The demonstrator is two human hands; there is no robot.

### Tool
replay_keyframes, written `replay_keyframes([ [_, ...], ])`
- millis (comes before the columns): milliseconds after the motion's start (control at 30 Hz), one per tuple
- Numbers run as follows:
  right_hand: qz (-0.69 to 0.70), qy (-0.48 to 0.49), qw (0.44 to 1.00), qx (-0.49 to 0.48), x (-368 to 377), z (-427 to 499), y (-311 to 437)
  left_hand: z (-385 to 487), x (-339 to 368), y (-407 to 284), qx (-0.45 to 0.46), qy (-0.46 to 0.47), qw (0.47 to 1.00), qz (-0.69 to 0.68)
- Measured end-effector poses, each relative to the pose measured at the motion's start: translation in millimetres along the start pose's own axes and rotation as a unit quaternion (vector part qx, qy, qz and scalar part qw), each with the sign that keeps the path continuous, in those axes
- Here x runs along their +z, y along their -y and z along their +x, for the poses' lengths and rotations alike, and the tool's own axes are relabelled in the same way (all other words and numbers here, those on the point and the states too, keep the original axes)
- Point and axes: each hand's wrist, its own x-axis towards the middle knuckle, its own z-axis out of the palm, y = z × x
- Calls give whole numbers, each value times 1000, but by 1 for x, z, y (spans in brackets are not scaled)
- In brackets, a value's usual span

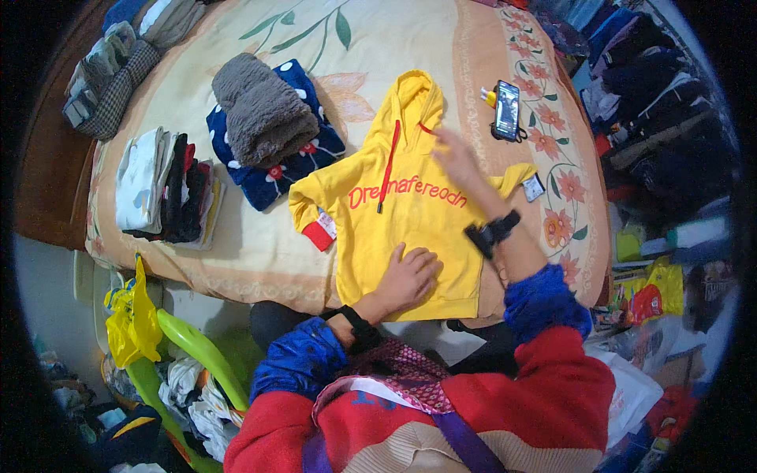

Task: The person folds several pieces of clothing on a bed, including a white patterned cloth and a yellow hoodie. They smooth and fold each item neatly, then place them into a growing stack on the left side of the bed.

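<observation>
A yellow hooded sweatshirt [378, 242] lies front up on the bedspread, hood away from me, red lettering across its chest. My left hand [414, 275] rests on its lower front, holding nothing. My right hand [458, 162], blurred, is over the upper chest by the short visible bit of the right red drawstring [425, 128]. Whether the fingers grip that cord is unclear. The left red drawstring [390, 156] hangs down onto the chest. One sleeve shows a red cuff [320, 236] with a white label beside it; another tag [533, 188] lies at the opposite sleeve end.
Left of the sweatshirt, a folded grey fleece [260, 112] sits on a navy dotted cloth [254, 189]. Nearby stands a stack of folded clothes [142, 183]. A smartphone [507, 109] lies on the floral bedspread [402, 35] to the right. A yellow plastic bag [133, 328] hangs lower left.
</observation>
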Motion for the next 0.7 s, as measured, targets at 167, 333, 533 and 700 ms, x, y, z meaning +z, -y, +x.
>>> replay_keyframes([
  [167, 11, 84, 989, -118, 89, -92, -15, 20, -21, 56, -167, -76, 983, 2],
  [333, -314, -15, 941, -127, 54, -111, -41, 6, -42, 65, -232, -115, 948, 188],
  [533, -396, -155, 903, -59, -3, -122, -73, 5, -45, 56, -242, -128, 941, 196],
  [700, -314, -165, 934, 29, -38, -109, -87, 4, -44, 61, -237, -112, 942, 211],
])
